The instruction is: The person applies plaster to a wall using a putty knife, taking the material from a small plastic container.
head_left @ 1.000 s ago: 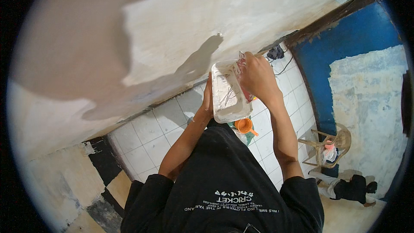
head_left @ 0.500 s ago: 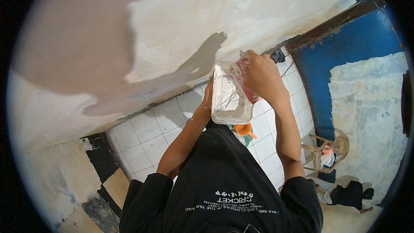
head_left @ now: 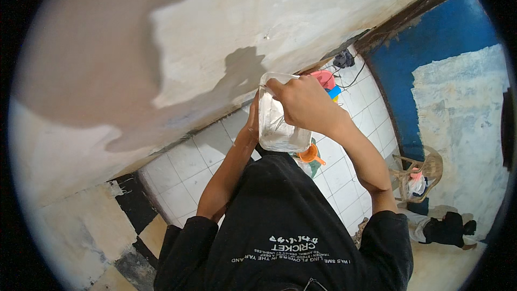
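Note:
A white rectangular plastic tub (head_left: 285, 145) is held up in front of my body, close to the wall. White paste (head_left: 273, 117) smears its bottom and sides. My left hand (head_left: 252, 116) grips the tub along its left side, with most of the fingers hidden. Over the tub's far right part, my right hand (head_left: 306, 101) is closed with its knuckles up. The red, paste-smeared scraper seen in it half a second ago is now hidden beneath the hand.
The patchy off-white wall (head_left: 215, 32) rises ahead. On the tiled floor (head_left: 180, 164) are an orange dipper (head_left: 308, 154), a pink basin (head_left: 323, 79) and a dark bundle (head_left: 343, 59). At right stand a chair (head_left: 431, 170) and another person (head_left: 444, 229) near the blue wall (head_left: 431, 48).
My right hand has moved left and turned over the tub, so the scraper no longer shows. The tub sits slightly further left in view, and the pink basin has come into sight.

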### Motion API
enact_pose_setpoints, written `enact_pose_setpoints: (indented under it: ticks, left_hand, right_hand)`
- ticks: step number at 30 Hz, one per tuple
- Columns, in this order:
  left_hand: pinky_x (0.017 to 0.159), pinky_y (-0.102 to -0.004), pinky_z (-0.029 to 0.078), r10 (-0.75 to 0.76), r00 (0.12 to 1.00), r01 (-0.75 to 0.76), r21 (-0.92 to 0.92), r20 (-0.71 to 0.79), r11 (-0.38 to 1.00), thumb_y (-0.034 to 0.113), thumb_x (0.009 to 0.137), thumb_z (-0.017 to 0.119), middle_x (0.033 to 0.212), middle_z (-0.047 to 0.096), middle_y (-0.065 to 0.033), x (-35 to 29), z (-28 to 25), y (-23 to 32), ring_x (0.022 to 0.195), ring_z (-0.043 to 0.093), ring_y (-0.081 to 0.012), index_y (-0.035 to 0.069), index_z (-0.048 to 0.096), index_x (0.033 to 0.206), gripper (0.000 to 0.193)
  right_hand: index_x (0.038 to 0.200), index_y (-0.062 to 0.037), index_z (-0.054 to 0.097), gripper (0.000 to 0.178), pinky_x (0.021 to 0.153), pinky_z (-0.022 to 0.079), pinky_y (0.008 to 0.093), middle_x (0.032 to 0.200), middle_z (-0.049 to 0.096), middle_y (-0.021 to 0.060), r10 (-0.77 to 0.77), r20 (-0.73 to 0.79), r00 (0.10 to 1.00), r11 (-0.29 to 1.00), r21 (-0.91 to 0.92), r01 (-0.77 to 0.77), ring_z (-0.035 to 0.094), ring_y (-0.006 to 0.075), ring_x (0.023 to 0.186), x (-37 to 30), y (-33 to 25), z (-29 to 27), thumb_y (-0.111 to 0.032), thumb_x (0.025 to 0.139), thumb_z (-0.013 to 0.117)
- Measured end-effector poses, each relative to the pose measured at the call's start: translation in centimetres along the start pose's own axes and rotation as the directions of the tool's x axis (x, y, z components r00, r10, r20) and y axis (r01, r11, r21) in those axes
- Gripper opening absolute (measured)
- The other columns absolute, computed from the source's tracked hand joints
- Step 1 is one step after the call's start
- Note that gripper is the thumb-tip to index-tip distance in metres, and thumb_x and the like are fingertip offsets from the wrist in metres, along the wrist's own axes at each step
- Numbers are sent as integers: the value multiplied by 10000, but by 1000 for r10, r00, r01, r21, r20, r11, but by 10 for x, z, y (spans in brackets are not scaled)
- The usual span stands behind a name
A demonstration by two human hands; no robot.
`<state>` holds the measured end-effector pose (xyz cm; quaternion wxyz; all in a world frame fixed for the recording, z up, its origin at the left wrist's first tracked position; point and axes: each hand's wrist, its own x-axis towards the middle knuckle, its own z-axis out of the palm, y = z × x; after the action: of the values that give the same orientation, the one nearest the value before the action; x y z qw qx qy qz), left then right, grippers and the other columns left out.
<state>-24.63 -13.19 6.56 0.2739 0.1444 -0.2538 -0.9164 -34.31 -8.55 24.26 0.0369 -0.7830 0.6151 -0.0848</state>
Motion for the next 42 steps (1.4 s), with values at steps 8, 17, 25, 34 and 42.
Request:
enact_pose_setpoints:
  ticks: [8, 17, 25, 34, 42]
  left_hand:
    - [910, -390, 498, -77, 990, 80, 17, -115, 997, 493, 961, 261, 1164, 582, -142, -20, 26, 21, 1046, 595, -251, 52, 462, 1287, 583]
    - [909, -399, 499, -6, 1000, 6, -170, 3, 985, 512, 960, 303, 1184, 572, -141, -2, -11, 15, 1043, 593, -250, 40, 454, 1293, 597]
    - [920, -394, 477, 83, 997, -82, -174, -4, 981, 491, 955, 313, 1171, 584, -132, -3, -17, 11, 1056, 584, -255, 43, 479, 1271, 572]
    - [969, -413, 447, 97, 988, -124, -242, -123, 962, 535, 951, 295, 1273, 511, -133, -13, 7, 20, 1120, 543, -266, 55, 416, 1324, 620]
    - [1017, -426, 397, 238, 968, -183, -435, 76, 882, 506, 947, 311, 1287, 503, -142, -11, -10, -5, 1165, 505, -284, 45, 417, 1322, 605]
  right_hand:
    - [943, -25, 574, 367, 525, 444, 407, 552, 546, 150, -16, 17, 1000, 993, 115, 14, 577, 337, 545, -17, -8, 12, -8, 578, 601]
    - [975, -16, 580, 382, 520, 447, 432, 569, 548, 168, 172, -65, 983, 977, 138, -162, 588, 352, 584, -14, 2, 12, -3, 595, 613]
    - [951, -7, 561, 329, 531, 465, 472, 577, 561, 205, 190, -157, 969, 958, 248, -148, 597, 392, 601, -5, -32, 31, 15, 624, 590]
    - [975, 29, 513, 294, 535, 486, 492, 581, 576, 232, 475, -212, 854, 873, 239, -426, 600, 410, 554, -9, -18, 27, -28, 694, 581]
    - [976, 33, 540, 270, 545, 465, 462, 645, 571, 256, 516, -221, 828, 811, 436, -390, 584, 427, 601, -23, -23, 52, 12, 707, 563]
